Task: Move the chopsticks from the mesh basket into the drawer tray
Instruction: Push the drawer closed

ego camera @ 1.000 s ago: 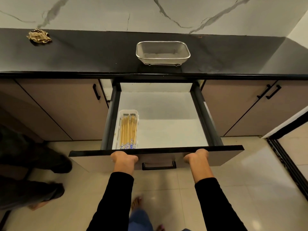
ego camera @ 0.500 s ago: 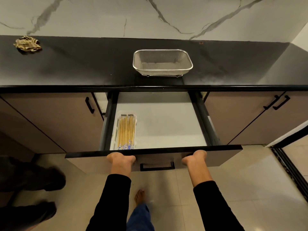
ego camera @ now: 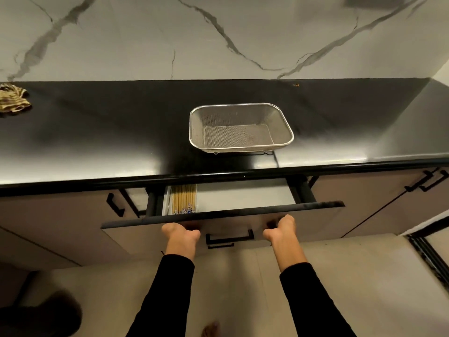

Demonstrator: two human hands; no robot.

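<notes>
Bamboo chopsticks [ego camera: 184,200] lie in white tray [ego camera: 166,201]

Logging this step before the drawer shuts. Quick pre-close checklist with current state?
1. Mesh basket emptied of chopsticks: ok, only bare mesh shows.
2. Chopsticks lying in the white tray: ok for the visible part; the far ends are hidden under the countertop.
3. Nothing sticking up above the drawer front: ok as far as visible.
4. Left hand and right hand on the front panel, clear of the gap: ok.
5. Fingers clear of the closing edge: cannot tell, they are curled out of sight.
</notes>
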